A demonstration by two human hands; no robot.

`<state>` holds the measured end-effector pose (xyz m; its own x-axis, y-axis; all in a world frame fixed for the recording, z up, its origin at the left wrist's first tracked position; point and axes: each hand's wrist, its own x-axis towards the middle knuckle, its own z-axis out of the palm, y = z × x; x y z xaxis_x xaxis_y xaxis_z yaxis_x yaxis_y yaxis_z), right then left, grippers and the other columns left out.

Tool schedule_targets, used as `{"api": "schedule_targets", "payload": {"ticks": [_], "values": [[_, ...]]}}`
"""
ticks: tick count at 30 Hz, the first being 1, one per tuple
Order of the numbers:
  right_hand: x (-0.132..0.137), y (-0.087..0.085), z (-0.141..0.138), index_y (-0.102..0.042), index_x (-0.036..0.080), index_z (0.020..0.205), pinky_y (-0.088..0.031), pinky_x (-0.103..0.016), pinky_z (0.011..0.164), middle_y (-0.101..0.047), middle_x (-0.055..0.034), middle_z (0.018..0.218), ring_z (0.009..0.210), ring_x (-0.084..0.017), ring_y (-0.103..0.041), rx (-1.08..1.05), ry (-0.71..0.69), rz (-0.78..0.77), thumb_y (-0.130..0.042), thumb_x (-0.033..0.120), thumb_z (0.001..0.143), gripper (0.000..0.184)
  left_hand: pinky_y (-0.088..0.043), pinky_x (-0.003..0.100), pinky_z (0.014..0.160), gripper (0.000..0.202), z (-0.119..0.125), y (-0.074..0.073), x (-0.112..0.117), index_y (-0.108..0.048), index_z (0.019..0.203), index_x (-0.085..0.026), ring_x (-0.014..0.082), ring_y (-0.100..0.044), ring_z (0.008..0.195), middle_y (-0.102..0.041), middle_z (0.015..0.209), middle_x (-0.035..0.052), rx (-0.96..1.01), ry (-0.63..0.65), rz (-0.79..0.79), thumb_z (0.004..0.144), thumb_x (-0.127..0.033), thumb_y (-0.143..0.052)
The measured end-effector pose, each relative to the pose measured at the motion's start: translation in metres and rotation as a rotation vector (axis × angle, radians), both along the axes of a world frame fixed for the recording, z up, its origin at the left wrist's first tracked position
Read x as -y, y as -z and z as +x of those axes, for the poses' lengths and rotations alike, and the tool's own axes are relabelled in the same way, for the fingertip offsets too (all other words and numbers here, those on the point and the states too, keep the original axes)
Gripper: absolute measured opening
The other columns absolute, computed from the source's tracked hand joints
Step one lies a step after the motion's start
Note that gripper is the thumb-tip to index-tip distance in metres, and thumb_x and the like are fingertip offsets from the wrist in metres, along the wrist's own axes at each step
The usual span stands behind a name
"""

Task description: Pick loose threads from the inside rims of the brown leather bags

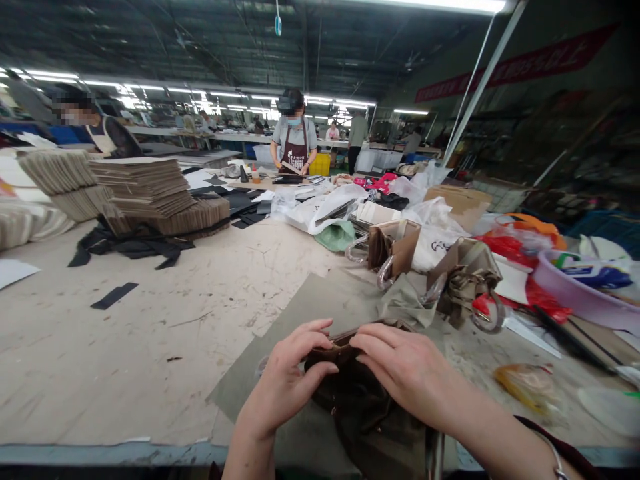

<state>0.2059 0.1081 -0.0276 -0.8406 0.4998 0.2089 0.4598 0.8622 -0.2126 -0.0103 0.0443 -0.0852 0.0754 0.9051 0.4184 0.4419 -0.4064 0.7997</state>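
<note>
My left hand and my right hand both grip a dark brown paper bag near the table's front edge. Left fingers curl over the bag's upper edge, thumb pressing on its front. The right hand's fingers are bent down onto the same edge from the other side. The bag lies on a grey-green card sheet. Beyond it lie several folded brown paper bags with clear loop handles.
Stacks of flat brown card stand at the left, with black strips nearby. White plastic bags, a purple basin and red wrapping clutter the right. Two people work at the far side.
</note>
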Motion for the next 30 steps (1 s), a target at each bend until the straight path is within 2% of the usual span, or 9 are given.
{"api": "schedule_targets", "payload": {"ticks": [2, 6, 11, 17, 23, 27, 30], "values": [[0.001, 0.000, 0.002, -0.053, 0.023, 0.103, -0.041, -0.028, 0.069, -0.060, -0.0006, 0.098, 0.083, -0.016, -0.057, 0.023, 0.013, -0.023, -0.048, 0.014, 0.094, 0.013, -0.049, 0.035, 0.096, 0.015, 0.001, 0.000, 0.000, -0.062, 0.096, -0.024, 0.0200, -0.061, 0.112, -0.058, 0.130, 0.0064, 0.010, 0.012, 0.028, 0.083, -0.016, -0.066], [0.004, 0.002, 0.006, -0.052, 0.022, 0.096, -0.037, -0.028, 0.064, -0.058, 0.0010, 0.086, 0.075, -0.015, -0.054, 0.008, -0.011, -0.003, -0.047, 0.013, 0.094, 0.010, -0.050, 0.037, 0.097, 0.028, 0.003, -0.002, 0.000, -0.062, 0.109, -0.026, 0.0220, -0.059, 0.116, -0.053, 0.137, 0.0087, 0.041, 0.052, 0.091, 0.082, -0.019, -0.068], [0.005, 0.004, 0.010, -0.053, 0.022, 0.096, -0.035, -0.027, 0.064, -0.058, 0.0012, 0.088, 0.076, -0.015, -0.053, 0.019, -0.044, -0.027, -0.046, 0.010, 0.094, 0.014, -0.046, 0.039, 0.101, 0.028, 0.006, -0.005, 0.000, -0.064, 0.109, -0.025, 0.0240, -0.053, 0.124, -0.050, 0.140, 0.0094, -0.022, 0.080, 0.086, 0.082, -0.021, -0.068], [0.004, 0.005, 0.015, -0.055, 0.021, 0.097, -0.037, -0.027, 0.066, -0.059, 0.0002, 0.088, 0.078, -0.014, -0.053, -0.021, -0.077, -0.057, -0.044, 0.008, 0.093, 0.017, -0.041, 0.041, 0.106, 0.035, 0.007, -0.006, 0.002, -0.061, 0.119, -0.028, 0.0244, -0.047, 0.130, -0.045, 0.146, 0.0086, -0.137, 0.077, 0.061, 0.085, -0.025, -0.065], [0.007, 0.001, 0.020, -0.058, 0.021, 0.099, -0.039, -0.028, 0.067, -0.060, -0.0012, 0.088, 0.078, -0.015, -0.055, 0.012, -0.123, -0.060, -0.043, 0.008, 0.093, 0.021, -0.039, 0.042, 0.107, 0.014, 0.011, -0.014, 0.005, -0.065, 0.097, -0.022, 0.0267, -0.045, 0.131, -0.045, 0.145, 0.0105, -0.135, 0.065, 0.009, 0.084, -0.027, -0.065], [0.008, 0.000, 0.021, -0.061, 0.025, 0.110, -0.043, -0.027, 0.069, -0.063, -0.0017, 0.091, 0.082, -0.015, -0.059, 0.000, -0.128, -0.046, -0.045, 0.011, 0.094, 0.027, -0.042, 0.039, 0.103, 0.006, 0.012, -0.016, 0.004, -0.062, 0.086, -0.021, 0.0256, -0.050, 0.127, -0.055, 0.136, 0.0104, -0.121, 0.087, -0.014, 0.082, -0.024, -0.067], [0.008, 0.000, 0.021, -0.060, 0.026, 0.114, -0.044, -0.027, 0.072, -0.064, -0.0018, 0.095, 0.085, -0.016, -0.060, -0.009, -0.113, -0.046, -0.045, 0.012, 0.094, 0.028, -0.045, 0.035, 0.098, 0.009, 0.013, -0.014, 0.002, -0.061, 0.086, -0.021, 0.0236, -0.055, 0.121, -0.061, 0.128, 0.0093, -0.107, 0.089, -0.016, 0.081, -0.019, -0.068]]}}
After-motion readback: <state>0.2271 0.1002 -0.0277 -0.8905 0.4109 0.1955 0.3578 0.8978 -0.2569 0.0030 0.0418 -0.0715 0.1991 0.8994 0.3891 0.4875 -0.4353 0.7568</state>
